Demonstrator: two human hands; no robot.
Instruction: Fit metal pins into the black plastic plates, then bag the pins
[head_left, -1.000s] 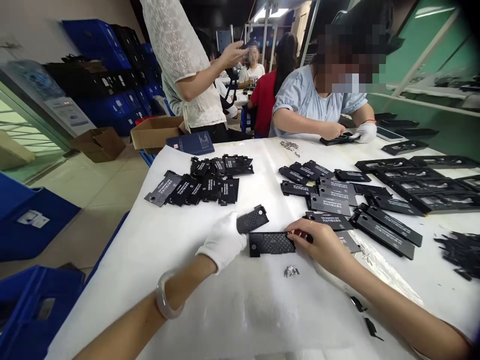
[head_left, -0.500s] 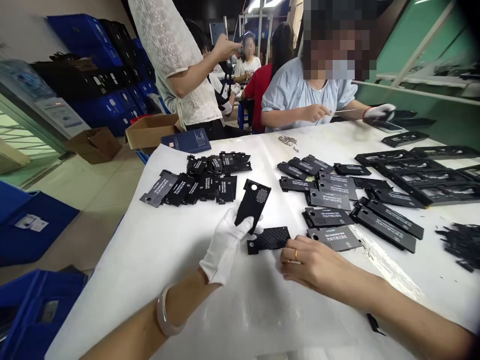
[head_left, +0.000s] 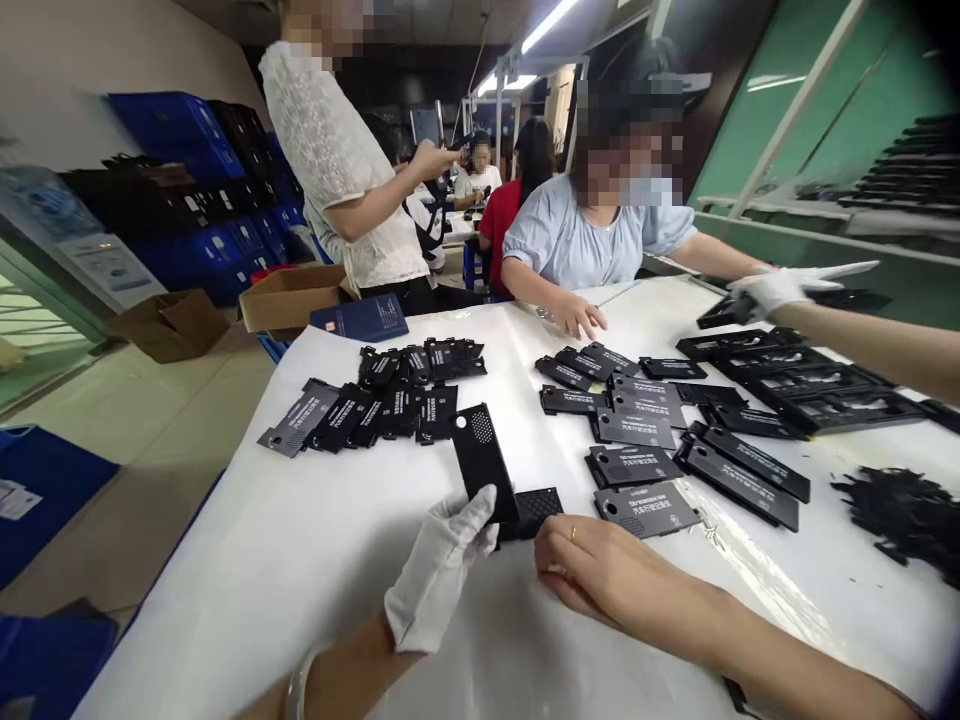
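Note:
My left hand (head_left: 444,565), in a white glove, grips the lower end of a black perforated plate (head_left: 484,465) held upright and tilted above the table. Behind its lower end lies another black plate (head_left: 541,506) with a textured face. My right hand (head_left: 592,565), bare with a ring, is beside that second plate, its fingers curled together; whatever they pinch is hidden. To the right, printed dark plates (head_left: 646,508) lie in overlapping groups. More printed plates (head_left: 300,420) are piled at the left.
Black frames (head_left: 795,380) and a heap of small black pieces (head_left: 900,520) lie at the right. A blue booklet (head_left: 360,318) rests at the far edge. Across the table sits a person in light blue; another gloved hand (head_left: 780,290) reaches over the frames.
The view has shifted, showing more of the room above. My left hand has turned its plate, which now leans left. At the right, another person's arm has come in over the frames.

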